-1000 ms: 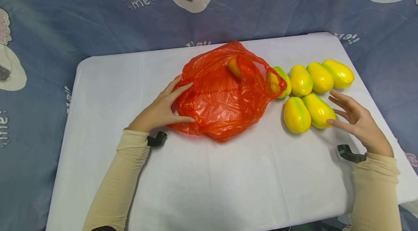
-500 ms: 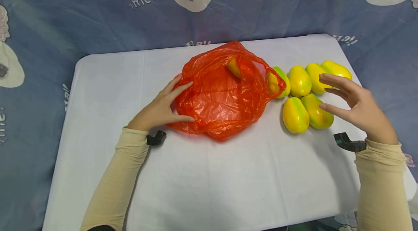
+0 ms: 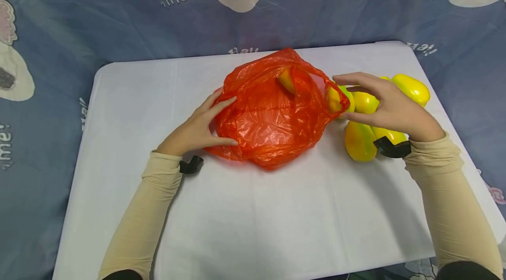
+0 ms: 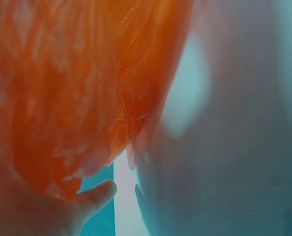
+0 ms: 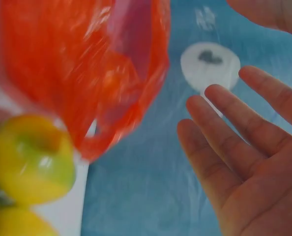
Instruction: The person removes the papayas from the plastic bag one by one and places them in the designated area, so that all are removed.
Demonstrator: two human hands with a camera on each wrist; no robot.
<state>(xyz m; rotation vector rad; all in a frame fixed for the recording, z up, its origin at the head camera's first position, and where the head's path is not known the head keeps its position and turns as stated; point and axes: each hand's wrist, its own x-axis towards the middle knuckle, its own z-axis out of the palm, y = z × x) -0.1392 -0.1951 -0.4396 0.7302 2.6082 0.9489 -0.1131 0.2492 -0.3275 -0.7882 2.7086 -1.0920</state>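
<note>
A red plastic bag (image 3: 272,126) lies slumped on the table, and part of a yellow fruit (image 3: 286,81) shows in its mouth. My left hand (image 3: 193,132) rests against the bag's left side, fingers and thumb spread. Beside the bag's right handle loop (image 3: 345,106), my right hand (image 3: 389,108) hovers with nothing in it. Its fingers look straight and spread apart from the bag in the right wrist view. Several yellow-green mangoes (image 3: 359,141) lie below and behind this hand, which partly covers them. One mango (image 3: 335,99) shows through the handle loop.
The white-covered table (image 3: 253,218) ends at the back against a blue printed curtain (image 3: 99,16). Another mango (image 3: 412,88) sits at the far right, near the table's right edge.
My right hand has risen from beside the front mangoes and swung left over the row to the bag's handle loop. The left hand and bag stay put.
</note>
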